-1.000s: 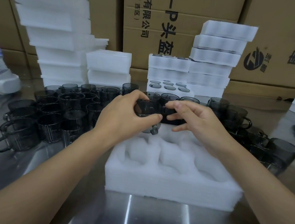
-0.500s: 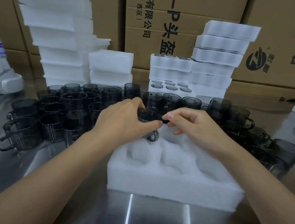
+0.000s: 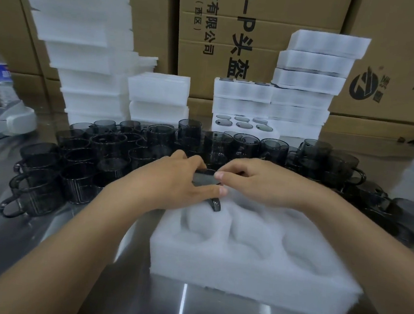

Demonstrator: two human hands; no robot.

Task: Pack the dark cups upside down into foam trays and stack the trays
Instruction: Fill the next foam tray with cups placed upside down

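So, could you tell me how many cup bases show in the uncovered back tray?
6 cup bases: two rows of three in the back tray, behind the loose cups, which may hide more.

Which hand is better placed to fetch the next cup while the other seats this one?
Probably right. The left hand wraps the cup at the far-left pocket of the foam tray; the right hand only pinches its top edge, with loose cups just beyond it.

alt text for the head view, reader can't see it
The left hand and right hand grip one dark cup, base up, at the far left pocket of a white foam tray on a steel table. Loose dark cups crowd behind it, with stacked foam trays and cardboard boxes beyond.
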